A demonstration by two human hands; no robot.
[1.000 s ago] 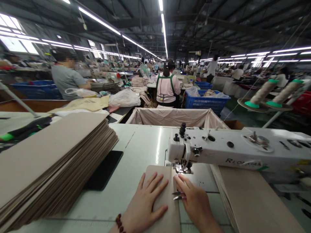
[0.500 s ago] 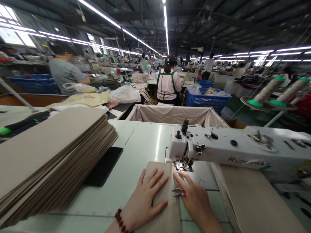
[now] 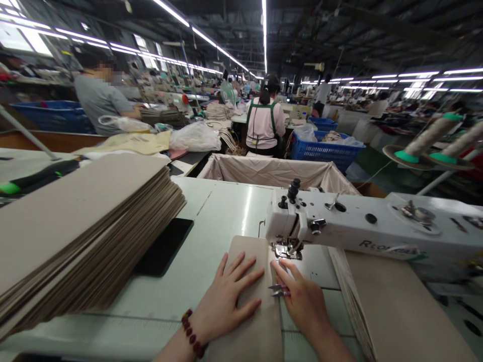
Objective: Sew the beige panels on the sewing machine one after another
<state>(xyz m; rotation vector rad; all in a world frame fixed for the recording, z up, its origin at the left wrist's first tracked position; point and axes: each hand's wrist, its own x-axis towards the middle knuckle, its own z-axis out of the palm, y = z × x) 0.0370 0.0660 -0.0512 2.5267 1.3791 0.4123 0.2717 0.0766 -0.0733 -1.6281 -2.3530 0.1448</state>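
Note:
A long beige fabric panel point(image 3: 251, 332) with a rounded far end lies on the pale green table, its right edge close to the presser foot of the white sewing machine point(image 3: 324, 221). My left hand point(image 3: 230, 296), a dark red bead bracelet at its wrist, rests flat on the panel with fingers spread. My right hand point(image 3: 304, 296) is at the panel's right edge, just in front of the presser foot. Its fingers are curled round small thread snips point(image 3: 278, 290), whose blades point left over the panel; its index fingertip touches the fabric.
At the left stands a tall stack of beige panels point(image 3: 83, 201), with a black phone point(image 3: 166, 246) beside it. More panels point(image 3: 400, 301) lie right, under the machine arm. Beyond the table are a cloth-lined bin point(image 3: 271, 171), thread cones point(image 3: 430, 138) and two seated people.
The camera view has shifted slightly, so the table and machine appear higher. Both hands keep nearly the same pose on the panel, and the snips are still held.

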